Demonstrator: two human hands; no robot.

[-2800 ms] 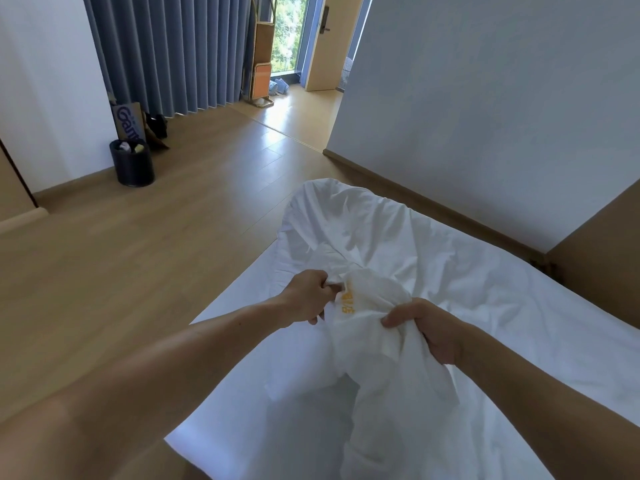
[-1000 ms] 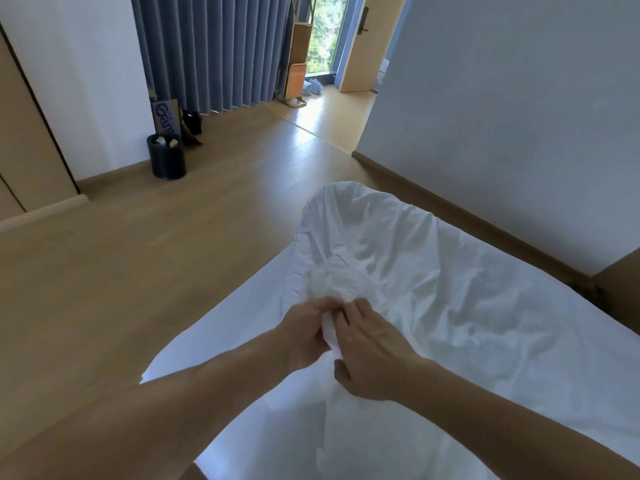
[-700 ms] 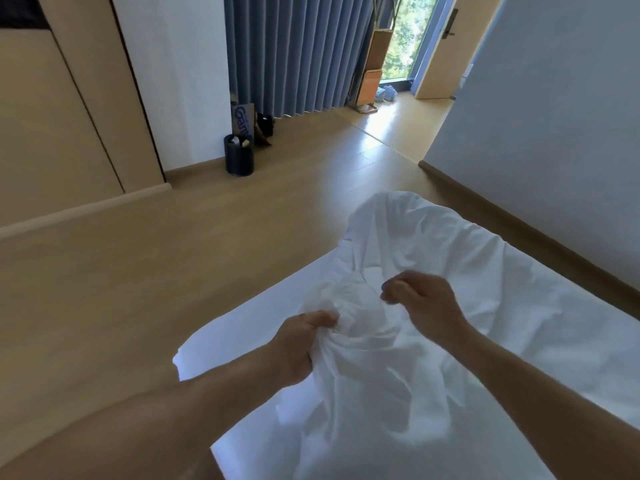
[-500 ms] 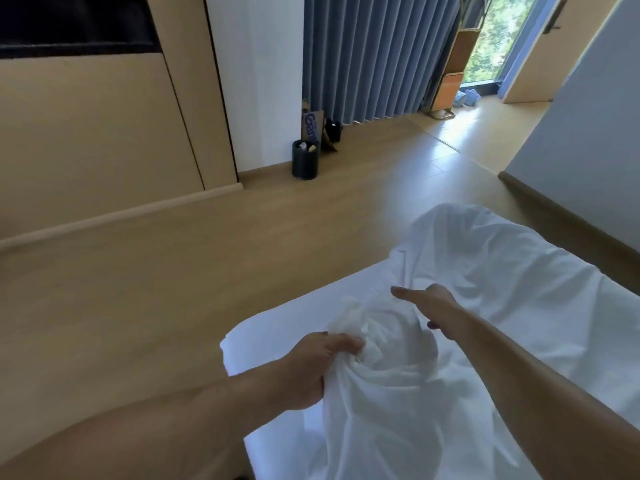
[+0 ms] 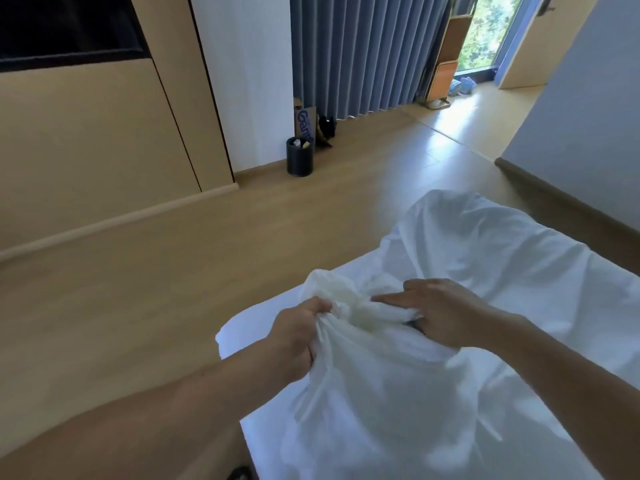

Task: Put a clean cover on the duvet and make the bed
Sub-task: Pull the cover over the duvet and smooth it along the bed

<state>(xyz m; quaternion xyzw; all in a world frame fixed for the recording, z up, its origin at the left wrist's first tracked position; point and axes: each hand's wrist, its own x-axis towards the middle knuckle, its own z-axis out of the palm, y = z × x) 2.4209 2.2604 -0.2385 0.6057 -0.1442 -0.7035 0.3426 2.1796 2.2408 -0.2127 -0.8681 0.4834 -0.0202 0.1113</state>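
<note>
At the near left corner of the bed point(image 5: 244, 336), the person's left hand point(image 5: 298, 341) is gripping a gathered bunch of the white cover point(image 5: 381, 393), its fingers curled tight around the cloth. The right hand point(image 5: 446, 313) is lying on the bunch just beside it, its fingers point(image 5: 391, 300) straight and pressing flat on the creamier duvet point(image 5: 349, 299) showing at the gathered mouth. Half a second ago that right hand was reaching out over the far folds, holding nothing; a second ago both hands were pinching the cloth together. So the right hand is coming back to the bunch while the left is keeping its hold. This is probably meaning that a duvet corner is being seated in the cover's corner and pushed home. The rest of the cover is lying crumpled across the bed to the right and far side, so the task is looking early, with spreading and smoothing not yet done.
</note>
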